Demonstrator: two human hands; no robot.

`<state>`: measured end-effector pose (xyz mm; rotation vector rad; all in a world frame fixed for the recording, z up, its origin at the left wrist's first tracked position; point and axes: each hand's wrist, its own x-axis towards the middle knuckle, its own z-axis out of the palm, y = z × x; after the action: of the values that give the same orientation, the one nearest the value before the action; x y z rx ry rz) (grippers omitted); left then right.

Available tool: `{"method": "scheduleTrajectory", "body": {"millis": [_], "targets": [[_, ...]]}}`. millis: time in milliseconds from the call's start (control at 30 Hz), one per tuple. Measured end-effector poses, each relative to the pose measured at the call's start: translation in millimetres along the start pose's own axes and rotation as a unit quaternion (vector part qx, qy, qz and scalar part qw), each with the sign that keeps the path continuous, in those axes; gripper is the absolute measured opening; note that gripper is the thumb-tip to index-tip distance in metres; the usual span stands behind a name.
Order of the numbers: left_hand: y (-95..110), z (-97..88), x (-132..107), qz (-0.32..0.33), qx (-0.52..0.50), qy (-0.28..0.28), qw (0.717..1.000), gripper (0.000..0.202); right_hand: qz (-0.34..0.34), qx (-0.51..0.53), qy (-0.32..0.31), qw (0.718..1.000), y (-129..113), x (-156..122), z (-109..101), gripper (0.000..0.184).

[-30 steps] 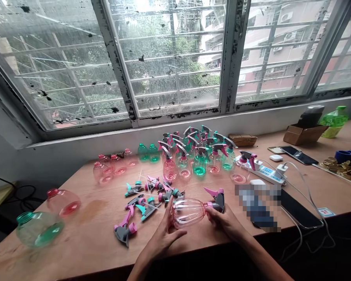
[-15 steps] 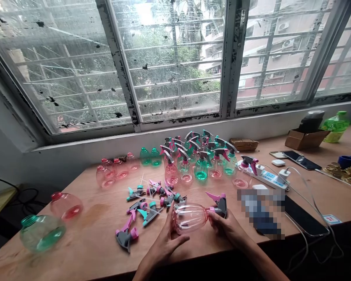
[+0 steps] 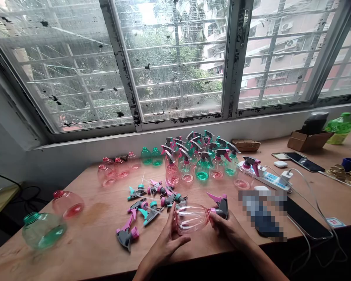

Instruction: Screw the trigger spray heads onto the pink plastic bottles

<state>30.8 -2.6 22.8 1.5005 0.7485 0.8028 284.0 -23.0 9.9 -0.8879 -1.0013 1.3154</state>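
A clear pink spray bottle (image 3: 192,219) lies sideways between my hands above the table's front edge. My left hand (image 3: 170,236) cups its base, with the thumb stretched along the near side. At its neck, my right hand (image 3: 222,224) closes round the pink collar of a grey spray head (image 3: 222,207) with a pink trigger. Left of my hands lie several loose spray heads (image 3: 152,212) in grey with pink or teal parts. Behind them stand several pink and green bottles fitted with spray heads (image 3: 202,171).
Open bottles without heads stand at the back left; a pink bottle (image 3: 68,203) and a green bottle (image 3: 43,232) are at the left. To the right are a power strip (image 3: 270,178), cables, a black phone (image 3: 307,218) and a cardboard box (image 3: 308,140).
The view has shifted slightly. Both hands keep the same grip on the pink spray bottle and its head; nothing else has visibly moved.
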Motion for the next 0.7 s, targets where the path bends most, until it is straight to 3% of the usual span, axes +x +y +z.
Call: {"method": "scheduleTrajectory", "body": {"millis": [133,367,567,700], "targets": [[-6.0,-2.1,0.3,-0.019,-0.016,-0.005,1.0,0.124,-0.001,0.0,0.003,1.0,-2.6,-0.5,1.1,0.047],[-1.0,0.3,-0.1,0.02,0.02,0.01,1.0,0.116,-0.001,0.003,0.01,1.0,0.1,-0.5,-0.5,0.045],[-9.4,-4.3,0.4,-0.017,-0.009,-0.002,1.0,0.116,0.004,-0.002,0.007,1.0,-2.3,-0.9,0.9,0.045],[-6.7,-2.9,-0.6,-0.006,-0.009,-0.014,1.0,0.117,0.001,-0.006,0.009,1.0,-2.8,-1.6,1.6,0.044]]}}
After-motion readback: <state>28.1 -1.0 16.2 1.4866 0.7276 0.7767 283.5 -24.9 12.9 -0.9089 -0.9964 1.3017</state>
